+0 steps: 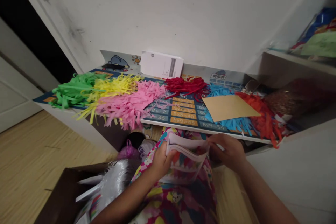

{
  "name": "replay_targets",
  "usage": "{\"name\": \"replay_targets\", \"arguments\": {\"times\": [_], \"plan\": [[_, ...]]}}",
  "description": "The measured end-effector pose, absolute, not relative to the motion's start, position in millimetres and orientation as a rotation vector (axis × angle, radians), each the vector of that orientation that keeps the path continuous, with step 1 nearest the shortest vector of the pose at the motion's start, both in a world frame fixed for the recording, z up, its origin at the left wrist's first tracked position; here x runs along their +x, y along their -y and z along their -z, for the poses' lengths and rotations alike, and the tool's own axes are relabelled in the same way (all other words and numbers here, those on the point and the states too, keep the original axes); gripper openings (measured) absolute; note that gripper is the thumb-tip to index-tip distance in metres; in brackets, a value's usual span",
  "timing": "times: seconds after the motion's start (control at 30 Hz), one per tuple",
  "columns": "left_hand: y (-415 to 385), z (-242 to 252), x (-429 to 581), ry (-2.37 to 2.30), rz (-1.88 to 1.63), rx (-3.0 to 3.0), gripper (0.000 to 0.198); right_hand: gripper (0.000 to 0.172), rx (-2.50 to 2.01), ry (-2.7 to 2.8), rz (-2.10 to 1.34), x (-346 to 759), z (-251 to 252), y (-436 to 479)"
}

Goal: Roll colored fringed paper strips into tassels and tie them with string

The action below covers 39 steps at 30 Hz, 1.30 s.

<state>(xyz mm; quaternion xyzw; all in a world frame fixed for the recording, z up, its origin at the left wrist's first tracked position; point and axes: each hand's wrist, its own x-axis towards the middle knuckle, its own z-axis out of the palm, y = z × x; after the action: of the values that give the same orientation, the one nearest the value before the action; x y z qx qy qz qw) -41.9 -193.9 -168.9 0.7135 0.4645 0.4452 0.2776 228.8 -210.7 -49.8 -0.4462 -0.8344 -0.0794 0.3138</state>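
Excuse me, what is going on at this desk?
A person's left hand and right hand grip a thin stack of colourfully printed paper sheets just below the desk edge. On the blue printed desk mat lie heaps of cut paper strips: green, yellow, pink, red, blue, orange. A tan paper sheet rests on the blue heap.

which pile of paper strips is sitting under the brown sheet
The blue pile, between the dark red pile and the orange-red pile. The brown sheet covers its middle; no other pile has anything lying across it.
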Motion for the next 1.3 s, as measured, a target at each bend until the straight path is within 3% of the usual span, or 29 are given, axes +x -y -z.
{"name": "replay_targets", "arguments": {"times": [0.27, 0.4, 0.63, 0.87, 1.03, 1.3], "plan": [[191, 171, -40, -1.229, -1.230, 1.919, 0.053, 0.017, -1.085, 2.221, 0.423, 223, 48, 215], [189, 172, -39, -1.244, -1.226, 1.912, 0.052, 0.019, -1.287, 2.174, 0.324, 222, 41, 212], [189, 172, -39, -1.264, -1.201, 1.882, 0.046, 0.017, -1.229, 2.135, 0.352, 218, 44, 218], [192, 167, -35, -1.263, -1.118, 1.960, 0.043, 0.025, -1.354, 2.222, 0.186, 196, 44, 212], [194, 168, -37, -1.283, -1.126, 1.959, 0.042, 0.020, -1.268, 2.262, -0.260, 200, 25, 207], [196, 170, -36, -1.308, -1.151, 1.966, 0.046, 0.021, -1.240, 2.376, -0.064, 234, 16, 207]]}}
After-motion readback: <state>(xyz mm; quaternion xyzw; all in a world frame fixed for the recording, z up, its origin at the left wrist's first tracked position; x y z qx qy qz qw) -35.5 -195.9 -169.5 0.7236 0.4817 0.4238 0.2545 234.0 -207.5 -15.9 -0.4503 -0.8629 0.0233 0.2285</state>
